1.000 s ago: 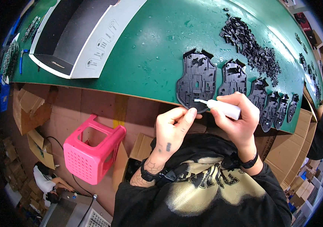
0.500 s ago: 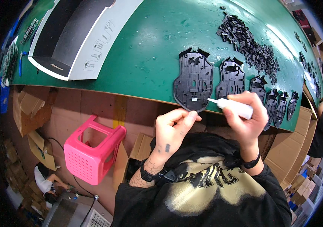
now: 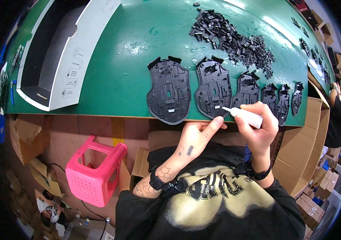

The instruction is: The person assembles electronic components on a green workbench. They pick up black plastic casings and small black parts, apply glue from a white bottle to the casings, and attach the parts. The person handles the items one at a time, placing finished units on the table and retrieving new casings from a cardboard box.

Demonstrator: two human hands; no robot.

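In my right hand point(image 3: 260, 124) is a small white squeeze bottle point(image 3: 247, 117) with a narrow nozzle. Its tip sits at the lower right of a black plastic shell point(image 3: 213, 90), near a small white strip on that shell. The thumb and fingers of my left hand point(image 3: 198, 138) are closed at the shell's near edge, which overhangs the table edge slightly. To the left lies another black plastic shell point(image 3: 169, 88) with a similar white strip. A third black shell point(image 3: 247, 86), just right, is partly covered by my right hand and the bottle.
More black shells point(image 3: 283, 102) continue the row rightward along the green table point(image 3: 126, 96). Behind them spreads a heap of small black parts point(image 3: 234, 38). A white open box point(image 3: 72, 60) stands at left. Below are a pink stool point(image 3: 94, 172) and a cardboard box point(image 3: 304, 140).
My hands have gone from the leftmost shell to the second one, the bottle tip and left fingers with them. The whole view has shifted, so the table things appear further left.
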